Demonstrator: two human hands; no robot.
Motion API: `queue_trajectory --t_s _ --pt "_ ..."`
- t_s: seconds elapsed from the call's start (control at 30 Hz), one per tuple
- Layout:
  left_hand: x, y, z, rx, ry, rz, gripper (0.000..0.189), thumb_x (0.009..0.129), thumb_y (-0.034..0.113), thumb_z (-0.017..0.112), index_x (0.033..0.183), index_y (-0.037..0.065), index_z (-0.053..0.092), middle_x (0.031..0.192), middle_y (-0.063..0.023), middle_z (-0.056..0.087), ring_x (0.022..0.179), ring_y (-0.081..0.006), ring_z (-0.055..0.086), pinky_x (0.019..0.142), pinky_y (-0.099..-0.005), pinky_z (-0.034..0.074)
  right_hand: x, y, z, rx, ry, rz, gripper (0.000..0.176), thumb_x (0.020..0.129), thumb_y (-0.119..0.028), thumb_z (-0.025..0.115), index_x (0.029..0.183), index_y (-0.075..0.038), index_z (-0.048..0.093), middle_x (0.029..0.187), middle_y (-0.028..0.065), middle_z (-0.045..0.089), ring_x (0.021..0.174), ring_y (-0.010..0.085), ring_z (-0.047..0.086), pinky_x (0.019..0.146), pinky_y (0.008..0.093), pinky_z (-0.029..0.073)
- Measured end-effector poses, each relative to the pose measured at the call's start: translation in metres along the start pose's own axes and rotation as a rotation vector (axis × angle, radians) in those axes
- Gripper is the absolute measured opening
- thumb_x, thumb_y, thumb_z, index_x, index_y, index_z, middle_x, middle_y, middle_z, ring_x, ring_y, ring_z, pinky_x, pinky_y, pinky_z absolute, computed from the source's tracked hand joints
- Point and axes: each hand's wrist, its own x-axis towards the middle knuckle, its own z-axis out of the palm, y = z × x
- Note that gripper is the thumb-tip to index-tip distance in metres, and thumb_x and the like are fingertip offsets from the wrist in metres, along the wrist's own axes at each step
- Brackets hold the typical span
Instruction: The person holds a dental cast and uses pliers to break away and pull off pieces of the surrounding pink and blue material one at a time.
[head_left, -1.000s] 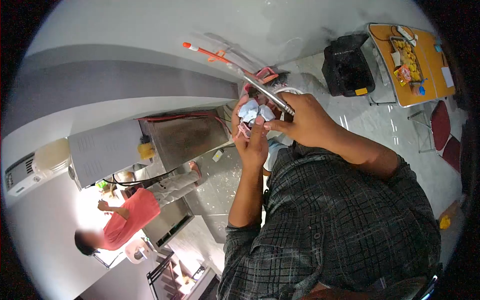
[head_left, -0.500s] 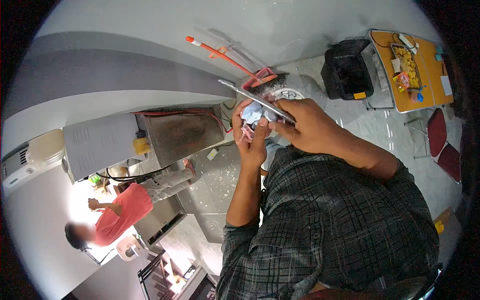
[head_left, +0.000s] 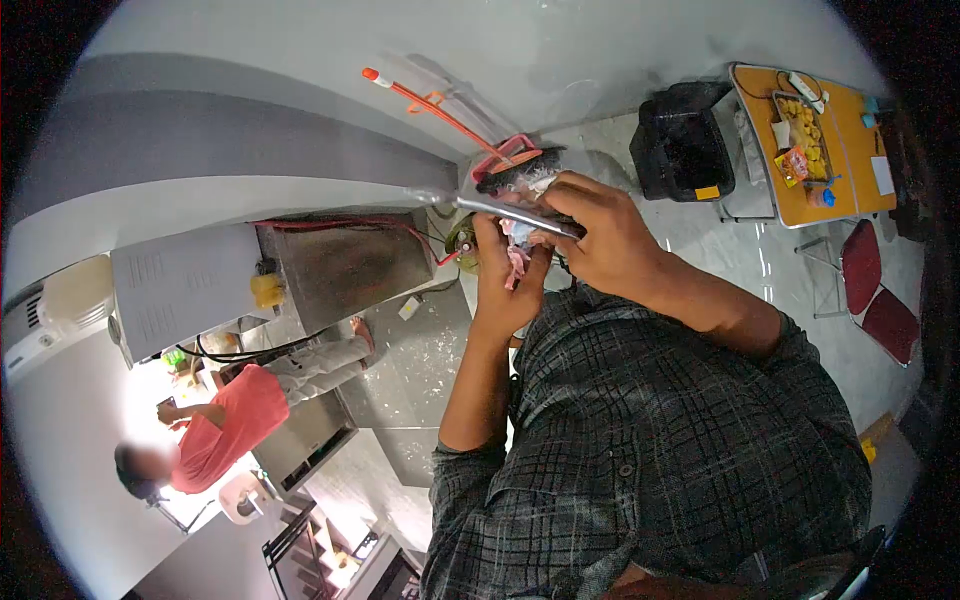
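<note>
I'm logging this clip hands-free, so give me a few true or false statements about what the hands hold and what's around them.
1. The right hand grips a silver metal tool. True.
2. The left hand is empty. False: its fingers are closed around a crumpled pale blue and pink wad.
3. A black bin stands on the floor next to the orange table. True.
4. The other person in the room wears a green shirt. False: the shirt is red.
5. The metal tool lies on the orange table. False: it is in the right hand, right at the wad.
</note>
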Motion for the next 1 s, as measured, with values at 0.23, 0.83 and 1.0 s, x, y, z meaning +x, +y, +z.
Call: queue_trajectory --t_s 0.23,0.83,1.0 --pt "0.003 0.004 -0.013 -0.004 -0.129 -0.041 0.053 0.087 -0.009 0.061 0.134 0.005 0.040 0.120 -0.0089 0.052 0.111 -0.0176 0.052 0.096 -0.0322 0.042 0.010 -0.004 -0.016 0.060 -0.172 0.069 0.028 0.073 -0.005 0.076 0.085 0.002 0.051 0.084 0.0176 0.054 0.075 0.0393 0.056 0.067 0.0459 0.045" --pt "0.000 0.017 -0.023 -0.058 -0.178 -0.098 0.051 0.082 -0.011 0.062 0.131 0.002 0.052 0.119 -0.0057 0.058 0.110 -0.0142 0.053 0.096 -0.0300 0.042 0.009 -0.006 -0.021 0.152 -0.206 0.132 0.028 0.073 -0.002 0.076 0.084 0.002 0.051 0.076 0.0177 0.055 0.071 0.0353 0.058 0.063 0.0413 0.043" --pt "-0.005 0.006 -0.033 -0.237 -0.119 -0.164 0.051 0.081 -0.007 0.064 0.130 0.001 0.053 0.120 -0.0067 0.060 0.108 -0.0149 0.056 0.095 -0.0292 0.043 0.011 0.007 -0.031 0.437 -0.433 0.370 0.020 0.080 0.003 0.075 0.092 0.001 0.059 0.084 0.0051 0.060 0.076 0.0086 0.051 0.070 0.0288 0.045"
